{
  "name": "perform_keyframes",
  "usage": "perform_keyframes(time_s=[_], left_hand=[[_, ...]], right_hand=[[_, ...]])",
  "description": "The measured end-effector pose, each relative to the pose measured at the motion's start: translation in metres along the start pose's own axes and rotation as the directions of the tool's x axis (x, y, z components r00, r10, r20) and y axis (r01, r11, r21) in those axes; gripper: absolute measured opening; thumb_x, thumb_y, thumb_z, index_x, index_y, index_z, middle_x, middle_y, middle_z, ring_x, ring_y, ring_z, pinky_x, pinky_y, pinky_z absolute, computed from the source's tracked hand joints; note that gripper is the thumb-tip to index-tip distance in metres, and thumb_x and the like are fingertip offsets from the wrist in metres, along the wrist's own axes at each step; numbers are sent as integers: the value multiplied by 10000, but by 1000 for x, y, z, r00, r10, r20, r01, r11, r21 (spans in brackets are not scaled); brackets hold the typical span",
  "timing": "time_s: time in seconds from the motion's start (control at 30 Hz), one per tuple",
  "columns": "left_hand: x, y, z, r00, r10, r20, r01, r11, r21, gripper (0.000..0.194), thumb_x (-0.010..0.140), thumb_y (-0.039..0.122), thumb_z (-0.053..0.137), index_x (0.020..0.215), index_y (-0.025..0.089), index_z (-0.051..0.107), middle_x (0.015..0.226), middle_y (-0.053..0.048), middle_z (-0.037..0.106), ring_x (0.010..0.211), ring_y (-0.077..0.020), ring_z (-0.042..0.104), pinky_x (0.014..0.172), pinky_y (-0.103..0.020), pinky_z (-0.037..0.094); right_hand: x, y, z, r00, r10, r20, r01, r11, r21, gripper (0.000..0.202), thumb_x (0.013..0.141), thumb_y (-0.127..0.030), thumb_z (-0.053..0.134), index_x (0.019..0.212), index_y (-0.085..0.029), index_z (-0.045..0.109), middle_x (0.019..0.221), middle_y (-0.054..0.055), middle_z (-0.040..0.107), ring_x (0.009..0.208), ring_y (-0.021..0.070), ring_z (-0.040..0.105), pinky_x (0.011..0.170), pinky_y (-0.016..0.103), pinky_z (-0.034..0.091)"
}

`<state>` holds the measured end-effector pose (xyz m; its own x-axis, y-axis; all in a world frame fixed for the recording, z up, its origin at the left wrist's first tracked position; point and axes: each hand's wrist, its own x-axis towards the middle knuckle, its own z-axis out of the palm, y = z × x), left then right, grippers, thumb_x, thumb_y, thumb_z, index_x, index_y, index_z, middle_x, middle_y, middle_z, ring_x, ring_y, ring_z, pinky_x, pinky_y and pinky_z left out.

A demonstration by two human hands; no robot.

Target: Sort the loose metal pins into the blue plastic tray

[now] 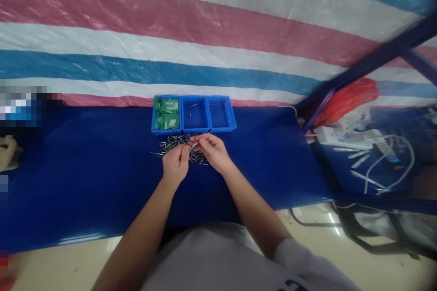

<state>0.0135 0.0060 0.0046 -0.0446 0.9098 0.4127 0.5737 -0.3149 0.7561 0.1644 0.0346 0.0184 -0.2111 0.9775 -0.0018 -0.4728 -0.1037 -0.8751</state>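
Left hand (175, 163) and right hand (213, 151): pinched closed on one metal part (195, 145), over pile (173, 141); apparently single-piece handling; next move likely needs fine fingertip control.

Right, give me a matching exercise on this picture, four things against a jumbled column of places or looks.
Things
1. Pile of metal pieces
2. Leftmost bin
3. Red bag
4. Sheet

Places or looks
A. Striped, behind the bins
B. Partly hidden by the left hand and right hand
C. Holds green packets
D. Far right, beyond a slanting bar

Pairs: 1-B, 2-C, 3-D, 4-A
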Motion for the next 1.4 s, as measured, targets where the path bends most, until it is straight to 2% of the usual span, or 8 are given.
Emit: perform_keyframes(time_s=[0.1, 0.23, 0.4, 0.53, 0.77, 0.87, 1.03, 1.4], left_hand=[[0, 2, -1, 1000, -17, 3, 17, 1000, -11, 322, 984, 343, 429, 886, 191, 696, 603, 7, 641, 591, -111, 623, 638, -225, 449], [0, 4, -2, 1000, -22, -2, 22, 1000, -13, 320, 983, 336, 428, 885, 195, 698, 601, 11, 638, 596, -111, 626, 645, -224, 452], [0, 4, -2, 1000, -26, 2, 26, 1000, -11, 300, 977, 324, 441, 885, 198, 699, 605, 10, 639, 601, -112, 627, 643, -223, 451], [0, 2, -2, 999, -36, 1, 36, 999, -8, 297, 974, 328, 446, 890, 199, 701, 619, 5, 648, 614, -117, 633, 639, -226, 452], [0, 2, -2, 999, -41, -7, 41, 999, 10, 295, 969, 334, 455, 887, 197, 704, 633, 0, 658, 623, -119, 637, 644, -224, 454], [0, 3, -2, 999, -47, 3, 47, 999, 13, 301, 969, 335, 452, 883, 194, 704, 617, 1, 651, 619, -120, 637, 646, -223, 456], [1, 5, -2, 999, -48, -4, 48, 999, 21, 308, 967, 346, 452, 877, 193, 705, 624, -3, 657, 618, -121, 636, 638, -223, 454], [1, 4, -3, 999, -43, 4, 43, 999, 14, 303, 964, 348, 459, 870, 197, 704, 621, -5, 656, 603, -121, 630, 630, -226, 459]], right_hand=[[0, -3, 3, 1000, 2, -2, -2, 996, 84, 207, 840, -420, 723, 914, -228, 707, 779, 4, 691, 725, 134, 653, 692, 288, 525], [1, -3, 1, 998, 15, -56, -14, 1000, 20, 262, 832, -438, 721, 964, -212, 734, 594, -46, 539, 571, 100, 546, 566, 248, 452], [1, 0, -3, 994, -65, -84, 57, 993, -99, 213, 788, -433, 758, 861, -234, 770, 900, 28, 668, 712, 125, 588, 634, 278, 480], [1, 1, -5, 995, -78, -58, 70, 990, -120, 176, 811, -395, 749, 918, -259, 781, 755, -6, 599, 602, 101, 536, 595, 277, 451], [0, 3, -7, 994, -67, -86, 54, 988, -146, 188, 774, -389, 784, 908, -256, 786, 746, -14, 591, 575, 88, 503, 558, 266, 423], [0, 3, -7, 994, -39, -98, 27, 992, -121, 220, 764, -407, 788, 914, -247, 779, 707, -12, 641, 609, 105, 543, 592, 269, 451], [0, 0, -4, 994, -24, -110, 17, 998, -60, 231, 753, -408, 795, 918, -249, 766, 793, 13, 737, 715, 137, 644, 683, 290, 505], [3, -5, -2, 981, -9, -192, 10, 1000, 9, 234, 674, -361, 844, 862, -243, 771, 752, 1, 725, 703, 134, 643, 619, 265, 480]])
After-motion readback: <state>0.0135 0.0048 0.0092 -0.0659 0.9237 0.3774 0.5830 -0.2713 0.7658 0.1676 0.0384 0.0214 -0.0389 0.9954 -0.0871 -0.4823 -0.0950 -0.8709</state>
